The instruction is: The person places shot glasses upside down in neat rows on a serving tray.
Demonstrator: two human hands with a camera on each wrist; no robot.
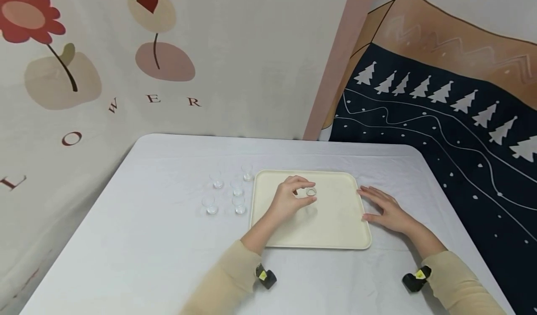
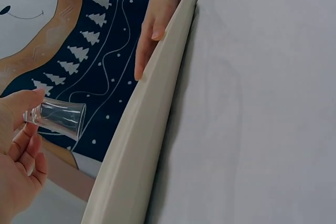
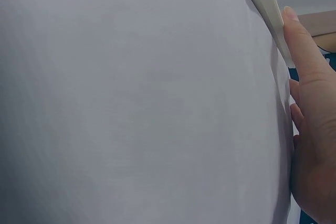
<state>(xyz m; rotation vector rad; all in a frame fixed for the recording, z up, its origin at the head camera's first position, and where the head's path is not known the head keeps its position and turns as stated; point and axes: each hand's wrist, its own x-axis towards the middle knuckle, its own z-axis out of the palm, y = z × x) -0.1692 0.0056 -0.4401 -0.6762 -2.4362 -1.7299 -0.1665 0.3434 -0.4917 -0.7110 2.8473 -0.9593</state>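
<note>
My left hand [image 1: 286, 199] pinches a small clear shot glass [image 2: 62, 116] near its base, between thumb and fingertips. It holds the glass above the cream tray [image 1: 335, 231], and in the left wrist view the glass stands clear of the tray's edge. From the head, mainly the round end of the shot glass [image 1: 311, 192] shows. At the tray's right side rests my right hand [image 1: 388, 215], fingers spread and fairly straight, fingertips touching the rim. The right wrist view has the thumb of that hand [image 3: 317, 108] against the tray rim [image 3: 265, 3].
Several more clear shot glasses [image 1: 238, 192] stand on the white tablecloth [image 1: 168, 231], just left of the tray. A flower-print curtain [image 1: 251, 63] hangs behind the table. On the right is a dark cloth with white trees [image 1: 461, 166].
</note>
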